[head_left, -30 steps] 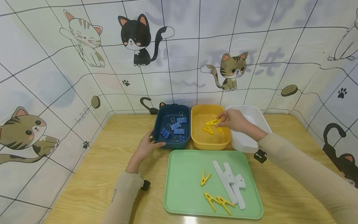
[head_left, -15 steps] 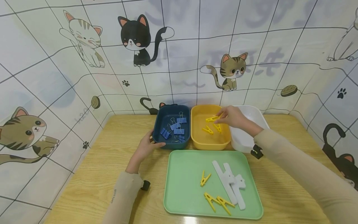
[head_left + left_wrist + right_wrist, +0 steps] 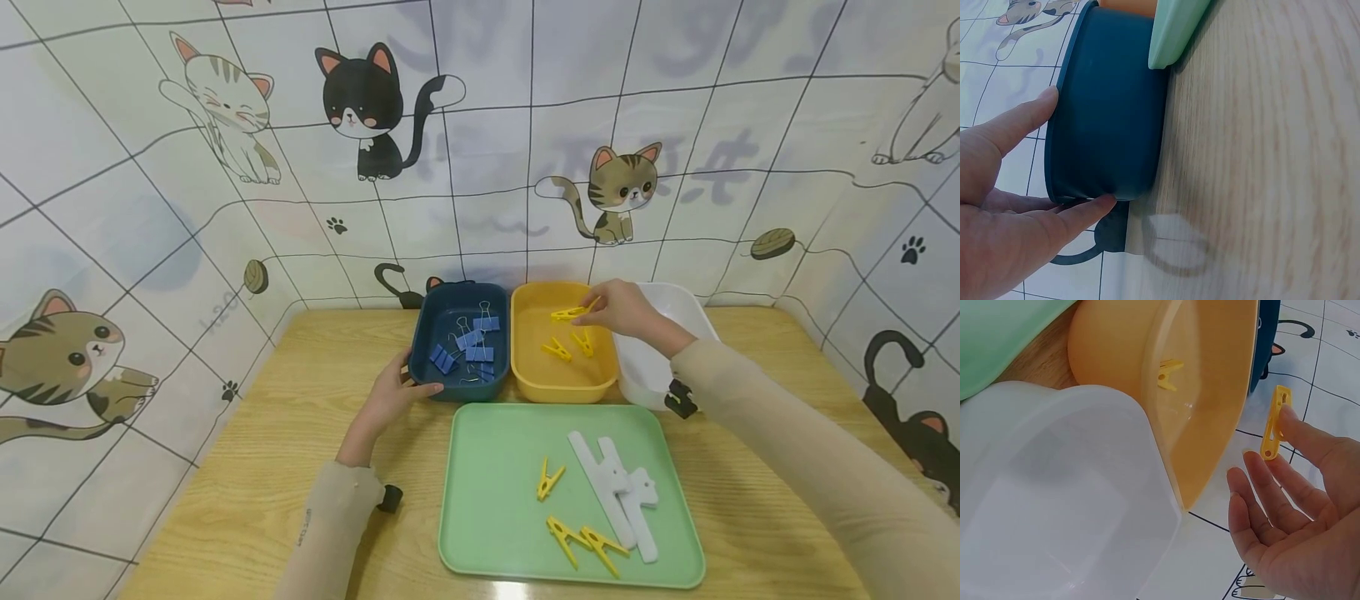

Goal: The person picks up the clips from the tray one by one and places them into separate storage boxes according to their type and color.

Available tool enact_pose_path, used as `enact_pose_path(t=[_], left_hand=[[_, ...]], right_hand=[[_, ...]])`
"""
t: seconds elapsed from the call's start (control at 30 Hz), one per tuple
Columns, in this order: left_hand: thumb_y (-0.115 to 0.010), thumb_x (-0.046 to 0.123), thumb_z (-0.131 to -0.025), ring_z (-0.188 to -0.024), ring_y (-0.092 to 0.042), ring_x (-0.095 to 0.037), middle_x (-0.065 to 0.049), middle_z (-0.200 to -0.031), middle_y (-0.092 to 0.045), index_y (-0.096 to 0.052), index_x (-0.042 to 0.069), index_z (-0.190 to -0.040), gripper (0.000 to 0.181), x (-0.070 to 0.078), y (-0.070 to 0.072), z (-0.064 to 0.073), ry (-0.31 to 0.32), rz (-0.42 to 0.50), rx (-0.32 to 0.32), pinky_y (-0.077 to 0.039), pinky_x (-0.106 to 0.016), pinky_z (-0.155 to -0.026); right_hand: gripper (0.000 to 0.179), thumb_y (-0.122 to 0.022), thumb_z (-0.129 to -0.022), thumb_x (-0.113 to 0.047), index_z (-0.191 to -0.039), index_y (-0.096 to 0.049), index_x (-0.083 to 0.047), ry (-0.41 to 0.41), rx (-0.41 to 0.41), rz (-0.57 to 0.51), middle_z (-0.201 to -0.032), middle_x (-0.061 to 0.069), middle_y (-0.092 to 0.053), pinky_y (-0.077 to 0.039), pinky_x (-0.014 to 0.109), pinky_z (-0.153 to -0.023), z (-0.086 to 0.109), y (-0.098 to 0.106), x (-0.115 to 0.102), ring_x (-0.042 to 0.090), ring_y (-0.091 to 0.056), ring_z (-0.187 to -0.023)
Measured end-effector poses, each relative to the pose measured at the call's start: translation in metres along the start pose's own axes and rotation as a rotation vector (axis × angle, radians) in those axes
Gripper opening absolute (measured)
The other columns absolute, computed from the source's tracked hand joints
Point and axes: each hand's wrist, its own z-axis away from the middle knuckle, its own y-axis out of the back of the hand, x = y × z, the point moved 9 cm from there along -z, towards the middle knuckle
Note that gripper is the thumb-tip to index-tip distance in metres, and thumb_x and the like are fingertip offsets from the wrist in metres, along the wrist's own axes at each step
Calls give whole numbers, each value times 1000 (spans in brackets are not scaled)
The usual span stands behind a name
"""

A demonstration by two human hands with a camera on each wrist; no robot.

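Note:
My right hand (image 3: 622, 310) pinches a yellow clothespin (image 3: 1269, 430) between thumb and fingertip, raised above the rear of the yellow bin (image 3: 564, 385). Two more clothespins lie on that bin's floor, one of them a small yellow clothespin (image 3: 557, 349) left of centre. At the near left corner of the dark blue bin (image 3: 1110, 106), my left hand (image 3: 386, 402) rests with thumb and fingers extended, the thumb at the rim and fingertips against the side. Several blue binder clips (image 3: 470, 339) lie inside the blue bin.
A white bin (image 3: 651, 379) stands right of the yellow one, partly behind the right forearm. In front, the green tray (image 3: 495, 492) holds three yellow clothespins (image 3: 566, 537) and two long white clips (image 3: 626, 500). A cat-patterned wall covering (image 3: 480, 167) rises behind the bins.
My right hand has lifted a yellow clothespin slightly up and back from the two others in the yellow bin. The left hand stays at the blue bin.

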Motion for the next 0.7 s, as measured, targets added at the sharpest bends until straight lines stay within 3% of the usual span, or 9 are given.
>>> enact_pose_path(t=[0.2, 0.4, 0.7], left_hand=[[-76, 14, -97, -153, -32, -53, -27, -169, -28, -19, 1, -167, 91, -2, -1, -1, 7, 3, -6, -39, -62, -120], [-76, 12, -97, -153, -32, -54, -27, -169, -28, -19, -1, -167, 90, -2, -2, -1, 5, 7, -13, -38, -62, -121], [-76, 14, -97, -153, -31, -53, -27, -169, -28, -19, -1, -167, 91, -3, -1, -1, 10, -3, -5, -36, -62, -122]], right_hand=[[41, -80, -96, -24, -118, -71, 9, -2, 11, 2, -113, 28, -72, -60, 43, -80, -4, -2, 4, 39, -69, -98], [47, -79, -97, -27, -125, -68, 10, -33, -22, -8, -118, 28, -72, -60, 45, -87, -4, -9, 9, 39, -68, -103], [47, -77, -98, -26, -127, -67, 10, -1, -32, 0, -119, 29, -71, -59, 50, -91, 4, -7, 3, 43, -67, -109]])
